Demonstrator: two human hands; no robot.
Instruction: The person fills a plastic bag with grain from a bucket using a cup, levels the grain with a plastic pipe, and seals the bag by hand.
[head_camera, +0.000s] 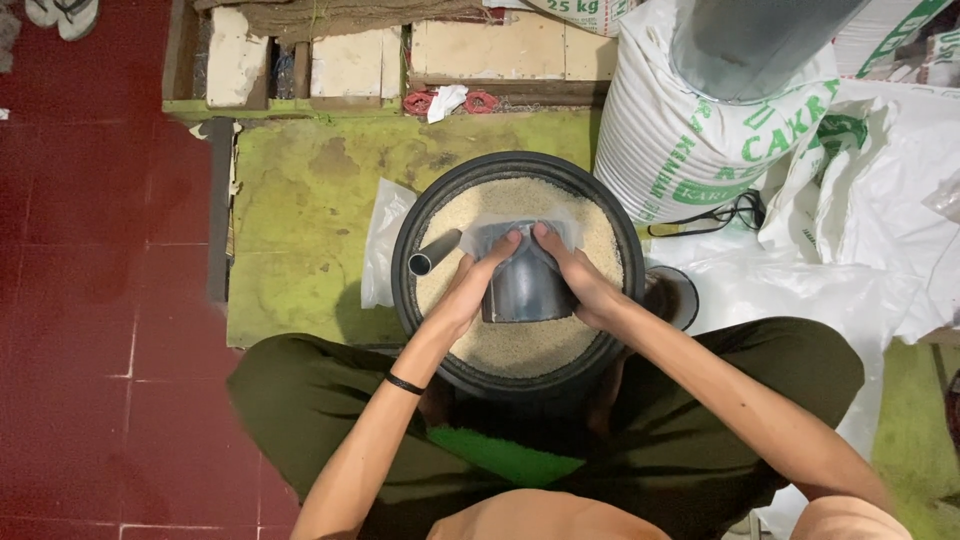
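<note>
Overhead view. At the centre of the frame a person seated cross-legged is working over a round black basin (410, 240) filled with pale grain (520, 345). Both hands are meeting on a shiny metal scoop (527, 285) lying on the grain in the middle of the basin; a thin clear plastic bag (485, 228) is showing along the scoop's upper edge. The left hand (470, 285) is pressing against the scoop's left side, its fingers (505, 245) curled over the rim and pinching the bag's film; the right hand (578, 278) is mirroring it on the right side, fingers closed around the scoop wall. A short metal tube (435, 253) is lying in the grain just left of the hands. A large white woven sack (690, 150) is standing in the upper right, and more clear bags (382, 245) are lying just left of the basin on the green mat (300, 200). Judged from the grip, the step in hand is fitting the bag's mouth against the scoop; the next move is calling for a firm hold on the film while the scoop is being tilted.
</note>
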